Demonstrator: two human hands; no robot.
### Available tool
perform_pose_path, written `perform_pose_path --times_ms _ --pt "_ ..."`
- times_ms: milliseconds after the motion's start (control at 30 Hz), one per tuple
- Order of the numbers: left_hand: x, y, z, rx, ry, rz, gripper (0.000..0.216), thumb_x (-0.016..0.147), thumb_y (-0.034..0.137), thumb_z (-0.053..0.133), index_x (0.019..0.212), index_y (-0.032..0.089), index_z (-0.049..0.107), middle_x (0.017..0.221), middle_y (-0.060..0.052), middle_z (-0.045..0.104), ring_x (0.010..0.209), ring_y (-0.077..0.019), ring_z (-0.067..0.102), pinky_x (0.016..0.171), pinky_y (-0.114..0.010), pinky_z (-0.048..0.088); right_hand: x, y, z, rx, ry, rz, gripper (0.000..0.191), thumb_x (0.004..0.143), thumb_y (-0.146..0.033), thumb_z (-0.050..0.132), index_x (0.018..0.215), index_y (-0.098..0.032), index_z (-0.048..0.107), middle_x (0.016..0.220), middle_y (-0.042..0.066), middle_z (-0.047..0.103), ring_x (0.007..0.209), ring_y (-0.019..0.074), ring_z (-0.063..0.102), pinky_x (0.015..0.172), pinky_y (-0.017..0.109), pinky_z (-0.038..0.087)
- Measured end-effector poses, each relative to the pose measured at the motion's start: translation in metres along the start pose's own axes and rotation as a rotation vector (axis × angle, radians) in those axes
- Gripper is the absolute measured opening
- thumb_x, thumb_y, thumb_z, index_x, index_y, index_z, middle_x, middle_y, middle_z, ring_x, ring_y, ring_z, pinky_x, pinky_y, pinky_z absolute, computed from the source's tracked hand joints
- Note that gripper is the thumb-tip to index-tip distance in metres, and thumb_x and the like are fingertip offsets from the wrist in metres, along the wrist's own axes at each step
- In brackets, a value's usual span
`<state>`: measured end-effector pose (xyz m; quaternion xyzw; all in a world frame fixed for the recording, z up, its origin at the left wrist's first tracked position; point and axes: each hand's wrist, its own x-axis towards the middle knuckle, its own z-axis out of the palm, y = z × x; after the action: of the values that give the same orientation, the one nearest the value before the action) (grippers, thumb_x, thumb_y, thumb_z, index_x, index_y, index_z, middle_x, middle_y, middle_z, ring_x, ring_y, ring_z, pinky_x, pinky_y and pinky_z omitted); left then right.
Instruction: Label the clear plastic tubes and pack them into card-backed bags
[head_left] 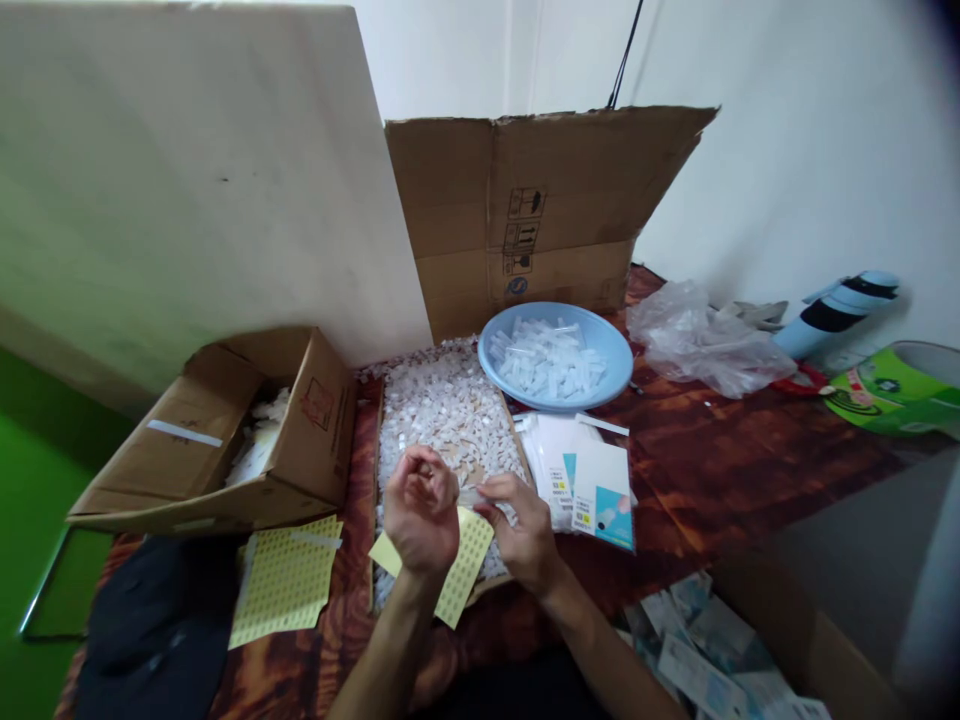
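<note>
My left hand [421, 510] is turned palm up with its fingers curled in; whatever they close on is hidden. Close by on its right, my right hand [521, 530] pinches a small translucent plastic piece [470, 496] between thumb and fingertips. Behind and below both hands is a yellow sticker sheet [466, 568] with rows of small marks; I cannot tell whether the left hand touches it. Under them, a shallow cardboard tray holds a spread of small white pieces [431, 410].
Beyond the tray stands a blue basin [611, 383] of clear strips. Printed packets [604, 490] lie to the right. At left are an open carton [311, 440], another sticker sheet [289, 580] and a black cap [161, 630]. A plastic bag [697, 340] and blue umbrella [840, 310] lie farther right.
</note>
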<state>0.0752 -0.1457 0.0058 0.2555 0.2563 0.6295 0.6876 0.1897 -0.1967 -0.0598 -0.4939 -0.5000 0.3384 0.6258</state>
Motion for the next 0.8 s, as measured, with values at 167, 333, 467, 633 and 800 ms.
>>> perform_pose_path --times_ms 167,333,467,633,800 --pt "-0.003 0.024 -0.010 0.202 -0.386 -0.168 0.041 0.083 0.059 0.063 0.079 0.019 0.060 0.046 0.005 0.043 0.036 -0.0052 0.023 0.041 -0.019 0.021 -0.009 -0.002 0.011 0.433 -0.310 0.534 0.043 0.090 -0.062 0.060 0.083 -0.020 0.064 0.049 -0.008 0.044 0.033 0.0072 0.029 0.034 0.022 0.030" --pt "0.022 -0.012 -0.017 0.561 -0.220 -0.127 0.042 0.095 0.061 0.043 0.092 0.020 0.055 0.077 -0.003 0.062 0.058 -0.0142 0.057 0.061 -0.028 0.046 0.000 -0.012 -0.021 0.176 -0.039 0.443 0.036 0.087 -0.055 0.070 0.086 -0.019 0.068 0.055 -0.004 0.056 0.042 0.0111 0.049 0.042 0.022 0.041" --pt "0.023 -0.081 -0.001 0.899 -0.154 -0.081 0.046 0.087 0.066 0.058 0.088 0.020 0.057 0.085 -0.007 0.064 0.083 -0.0241 0.061 0.082 -0.039 0.046 0.008 -0.027 -0.080 -0.288 0.462 -0.002 0.027 0.085 -0.041 0.076 0.100 -0.019 0.074 0.101 0.007 0.068 0.095 0.0226 0.065 0.085 0.034 0.053" --pt "0.014 -0.122 0.006 1.243 -0.339 -0.017 0.061 0.064 0.059 0.085 0.099 0.016 0.060 0.112 -0.018 0.064 0.108 -0.0360 0.057 0.098 -0.048 0.040 0.004 -0.032 -0.138 -0.537 0.689 -0.132 0.030 0.085 -0.040 0.077 0.104 -0.017 0.078 0.114 0.011 0.066 0.102 0.0256 0.065 0.086 0.041 0.056" --pt "0.036 -0.085 -0.039 1.135 -0.401 -0.141 0.034 0.082 0.050 0.072 0.087 0.018 0.065 0.085 -0.008 0.068 0.081 -0.0247 0.061 0.079 -0.036 0.047 -0.002 -0.028 -0.158 -0.331 0.834 -0.148 0.051 0.079 -0.037 0.083 0.123 -0.015 0.069 0.110 0.013 0.072 0.085 0.0236 0.071 0.073 0.040 0.059"
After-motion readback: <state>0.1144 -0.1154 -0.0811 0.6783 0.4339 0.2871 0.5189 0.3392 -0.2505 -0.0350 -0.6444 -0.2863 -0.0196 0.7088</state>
